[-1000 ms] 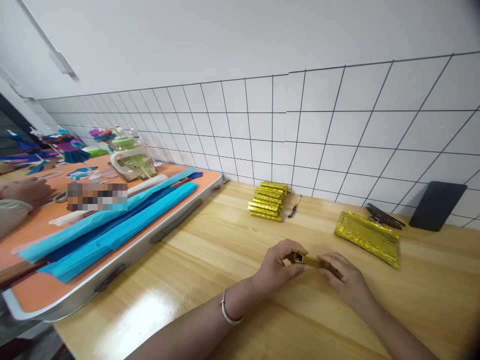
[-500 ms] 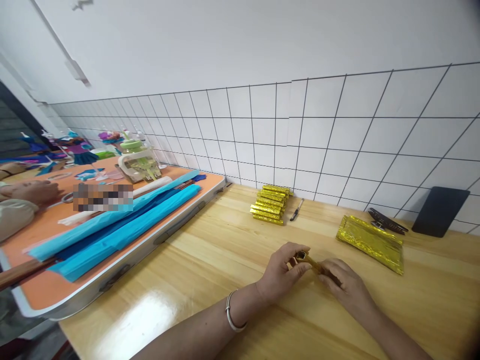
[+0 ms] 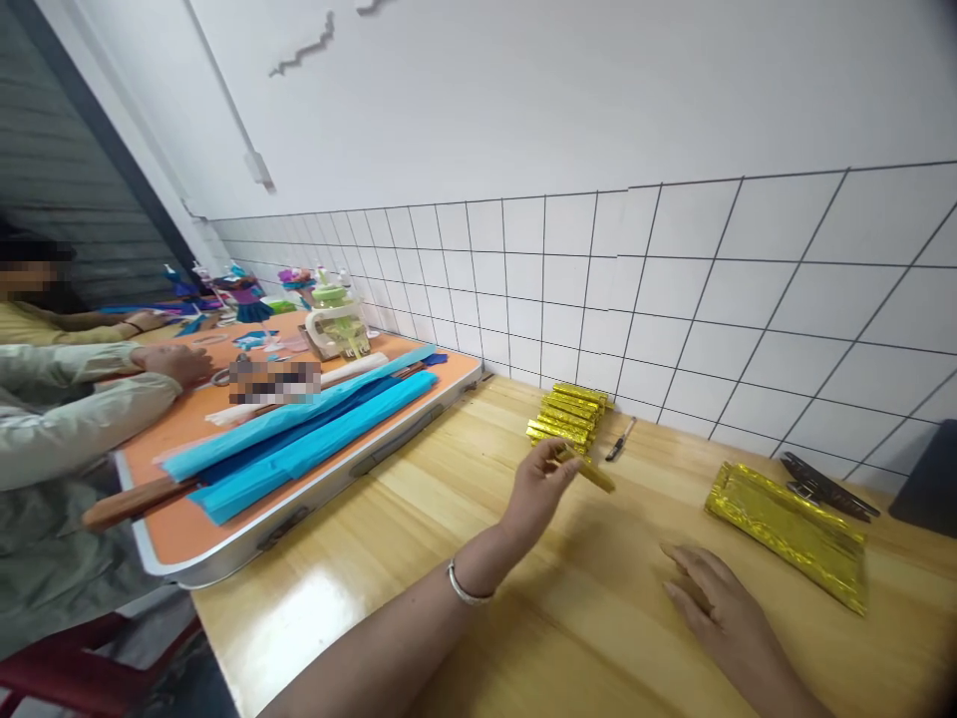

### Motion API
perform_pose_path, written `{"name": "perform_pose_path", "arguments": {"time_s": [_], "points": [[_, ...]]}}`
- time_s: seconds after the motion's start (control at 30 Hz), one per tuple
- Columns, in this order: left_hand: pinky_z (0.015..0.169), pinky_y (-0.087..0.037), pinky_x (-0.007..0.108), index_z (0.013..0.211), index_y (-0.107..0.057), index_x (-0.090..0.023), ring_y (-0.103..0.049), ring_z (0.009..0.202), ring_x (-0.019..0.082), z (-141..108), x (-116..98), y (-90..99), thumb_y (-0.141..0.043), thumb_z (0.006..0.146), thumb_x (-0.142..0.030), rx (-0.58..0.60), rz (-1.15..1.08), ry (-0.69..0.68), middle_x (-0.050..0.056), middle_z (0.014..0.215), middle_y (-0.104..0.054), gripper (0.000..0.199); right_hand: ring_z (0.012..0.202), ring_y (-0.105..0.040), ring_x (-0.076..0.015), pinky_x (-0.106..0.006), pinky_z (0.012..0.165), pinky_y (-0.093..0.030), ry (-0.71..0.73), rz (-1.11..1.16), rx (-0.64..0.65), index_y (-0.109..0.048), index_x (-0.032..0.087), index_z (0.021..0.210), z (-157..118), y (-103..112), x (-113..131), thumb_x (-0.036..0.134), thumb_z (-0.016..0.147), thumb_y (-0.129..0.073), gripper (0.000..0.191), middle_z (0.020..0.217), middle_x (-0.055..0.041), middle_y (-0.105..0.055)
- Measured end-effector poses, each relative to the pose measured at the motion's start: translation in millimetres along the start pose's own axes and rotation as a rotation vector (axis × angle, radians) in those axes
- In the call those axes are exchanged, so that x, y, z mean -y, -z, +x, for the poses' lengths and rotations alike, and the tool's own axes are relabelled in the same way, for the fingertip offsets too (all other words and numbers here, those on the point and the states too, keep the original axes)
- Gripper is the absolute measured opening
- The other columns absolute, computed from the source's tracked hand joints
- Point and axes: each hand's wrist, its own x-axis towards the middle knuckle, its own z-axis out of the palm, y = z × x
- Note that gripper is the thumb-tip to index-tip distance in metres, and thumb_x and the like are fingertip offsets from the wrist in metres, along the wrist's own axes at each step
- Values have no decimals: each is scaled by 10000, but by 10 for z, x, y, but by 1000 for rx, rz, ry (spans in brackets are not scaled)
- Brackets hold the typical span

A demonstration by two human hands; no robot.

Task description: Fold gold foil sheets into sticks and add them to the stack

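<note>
A narrow folded gold foil strip (image 3: 596,474) is pinched at one end between the thumb and fingers of my left hand (image 3: 536,491). Just behind that hand lies a row of similar gold strips (image 3: 569,411) on the wooden table (image 3: 419,538). To the right, my right hand (image 3: 722,603) hovers over the wood, fingers apart and holding nothing. Beyond it rests a flat stack of gold foil sheets (image 3: 793,534).
A pen (image 3: 620,440) lies beside the strips. Dark clips (image 3: 828,489) and a dark slab (image 3: 927,484) stand at the right. Blue paper rolls (image 3: 314,439) cross the orange table (image 3: 142,424); a person's hands (image 3: 175,364) rest there.
My left hand has moved toward the row with the gold strip. My right hand has let go of the strip and opened. The view has turned left, showing more of the people.
</note>
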Motion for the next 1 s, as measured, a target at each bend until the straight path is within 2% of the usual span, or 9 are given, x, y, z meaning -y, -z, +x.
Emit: {"name": "perform_pose_path", "arguments": {"time_s": [0.13, 0.23, 0.33, 0.47, 0.57, 0.67, 0.83, 0.9, 1.0], "points": [[827, -393, 307, 1034, -568, -197, -529, 908, 175, 424, -241, 269, -575, 822, -285, -115, 427, -302, 47, 975, -596, 230, 1096, -531, -235, -425, 946, -454, 24, -21, 9, -571, 235, 1141, 10, -11, -2, 363, 850, -489, 328, 1173, -83, -575], [915, -311, 367, 1022, -587, -218, -470, 1012, 216, 733, -244, 316, -553, 834, -239, 34, 871, -476, 57, 992, -599, 192, 1071, -542, -238, -427, 932, -462, 43, -25, 17, -612, 228, 1086, 24, -2, 13, 355, 852, -488, 294, 1133, -87, -597], [939, -261, 392, 962, -610, -198, -444, 1028, 233, 967, -47, 223, -527, 841, -192, 191, 1070, -438, 78, 958, -598, 147, 1043, -552, -234, -413, 912, -475, 67, -15, 40, -630, 224, 1058, 36, 28, 49, 343, 860, -477, 276, 1104, -90, -610], [933, -275, 381, 837, -637, -179, -476, 987, 231, 1163, 322, 45, -605, 780, -201, 258, 1045, -385, 71, 870, -611, 70, 1023, -559, -231, -402, 891, -485, 74, 2, 51, -640, 230, 1040, 43, 53, 76, 328, 863, -468, 266, 1088, -88, -617], [956, -279, 390, 999, -620, -231, -474, 1045, 237, 1282, 516, 62, -650, 748, -295, 244, 968, -323, 50, 1015, -612, 261, 1020, -558, -232, -397, 887, -484, 54, 23, 56, -649, 233, 1024, 45, 44, 62, 341, 863, -465, 268, 1083, -87, -618], [995, -265, 407, 1111, -573, -265, -435, 1135, 252, 1384, 637, 286, -591, 792, -379, 159, 856, -231, 44, 1180, -562, 339, 1016, -557, -230, -390, 889, -480, 35, 53, 68, -651, 244, 1016, 50, 38, 49, 346, 859, -471, 260, 1072, -77, -622], [960, -344, 409, 1263, -447, -176, -443, 1172, 267, 1363, 877, 801, -408, 888, -415, -24, 610, 3, 134, 1305, -470, 447, 1035, -538, -234, -394, 894, -469, 28, 61, 107, -649, 251, 1006, 57, 43, 41, 340, 859, -475, 245, 1076, -75, -613], [956, -358, 405, 1285, -421, -150, -434, 1199, 273, 1282, 993, 907, -396, 887, -452, -47, 493, 84, 154, 1322, -456, 501, 1036, -535, -236, -400, 894, -466, 40, 56, 117, -647, 254, 1005, 58, 35, 27, 341, 861, -471, 244, 1075, -76, -611], [991, -334, 401, 1264, -452, -150, -424, 1222, 269, 1165, 1123, 916, -412, 869, -513, -43, 312, 155, 145, 1314, -477, 538, 1030, -535, -234, -404, 894, -462, 46, 45, 124, -644, 253, 1009, 58, 27, 13, 350, 862, -470, 247, 1076, -76, -608]]}}
